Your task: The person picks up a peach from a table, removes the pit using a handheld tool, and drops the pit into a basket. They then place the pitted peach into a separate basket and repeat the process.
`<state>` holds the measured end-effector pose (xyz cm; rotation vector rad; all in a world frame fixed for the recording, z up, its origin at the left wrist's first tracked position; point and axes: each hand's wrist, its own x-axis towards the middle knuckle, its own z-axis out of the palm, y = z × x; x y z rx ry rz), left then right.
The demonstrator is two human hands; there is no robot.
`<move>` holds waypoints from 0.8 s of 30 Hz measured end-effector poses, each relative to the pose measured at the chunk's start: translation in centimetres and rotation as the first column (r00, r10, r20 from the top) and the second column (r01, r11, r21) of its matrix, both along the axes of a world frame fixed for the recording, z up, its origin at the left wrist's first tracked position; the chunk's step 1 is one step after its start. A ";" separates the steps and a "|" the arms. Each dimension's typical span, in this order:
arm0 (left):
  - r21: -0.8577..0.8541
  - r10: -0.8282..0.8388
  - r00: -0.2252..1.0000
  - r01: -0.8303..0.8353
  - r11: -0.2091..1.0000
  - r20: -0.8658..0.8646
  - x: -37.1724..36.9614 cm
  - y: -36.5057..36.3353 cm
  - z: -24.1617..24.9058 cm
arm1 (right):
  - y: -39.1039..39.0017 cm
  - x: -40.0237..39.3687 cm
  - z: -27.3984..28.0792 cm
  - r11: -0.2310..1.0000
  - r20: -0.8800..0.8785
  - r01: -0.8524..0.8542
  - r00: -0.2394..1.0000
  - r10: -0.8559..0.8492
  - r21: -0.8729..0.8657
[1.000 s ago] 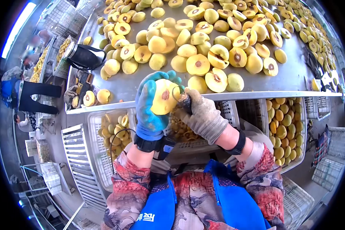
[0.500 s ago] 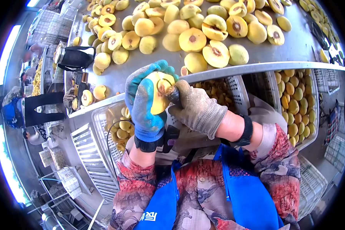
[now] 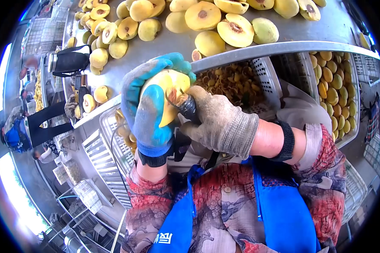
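My left hand (image 3: 144,107), in a blue-palmed glove, is closed around a yellow peach half (image 3: 159,84) just in front of the table edge. In a grey knit glove, my right hand (image 3: 221,122) grips a small pitting tool (image 3: 188,108) by its black-wrapped handle. The tool's thin curved loop meets the peach at its pit; the pit area is partly hidden by the handle and fingers. A flap of yellow flesh hangs down beside my left thumb. Several cut peach halves (image 3: 236,30) lie on the metal table (image 3: 173,44) beyond my hands.
Under the table edge, a crate (image 3: 269,80) holds brownish-yellow scraps. Another crate at right contains whole peaches (image 3: 334,88). A black jug (image 3: 71,60) stands at the table's left. Farther left is a person with a blue backpack (image 3: 16,134).
The view has shifted closer to my hands, and the table's fruit sits higher in it. The peach is tilted differently, and a flap of flesh now hangs from it. Both hands keep their grips.
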<state>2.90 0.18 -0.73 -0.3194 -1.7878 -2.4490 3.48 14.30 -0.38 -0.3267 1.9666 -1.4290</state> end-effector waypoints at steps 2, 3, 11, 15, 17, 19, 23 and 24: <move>-0.008 -0.031 0.999 0.031 0.999 0.045 0.0 -0.1 0.2 | 0.2 0.2 -0.1 0.999 0.055 -0.023 0.998 0.026 -0.046; -0.023 -0.056 0.997 0.057 0.998 0.051 0.0 -0.4 0.1 | 0.5 0.0 0.6 0.997 0.146 -0.036 0.988 0.047 -0.074; -0.069 -0.037 0.994 0.030 0.997 -0.104 -0.4 0.3 0.0 | 0.7 0.0 1.1 0.994 0.197 -0.012 0.980 0.034 -0.109; -0.082 -0.014 1.000 0.012 0.997 -0.021 0.0 0.6 0.0 | 0.6 0.8 0.4 0.996 0.056 0.064 0.997 -0.060 -0.067; -0.081 -0.053 0.999 0.053 0.995 -0.001 -0.2 0.3 0.0 | 0.6 0.7 0.3 0.995 0.055 0.063 0.997 -0.059 -0.073; -0.056 -0.102 0.995 0.102 0.993 0.014 -0.1 0.2 -0.3 | 0.8 0.7 0.5 0.999 0.062 0.037 0.997 -0.035 -0.019; -0.006 -0.172 0.981 0.173 0.985 0.085 -0.3 0.2 -0.3 | 0.9 0.8 0.3 1.000 0.090 0.029 0.996 -0.029 -0.003; -0.003 -0.177 0.976 0.179 0.984 0.125 -0.3 0.2 -0.1 | 0.9 0.9 0.3 1.000 0.100 0.026 0.995 -0.025 -0.001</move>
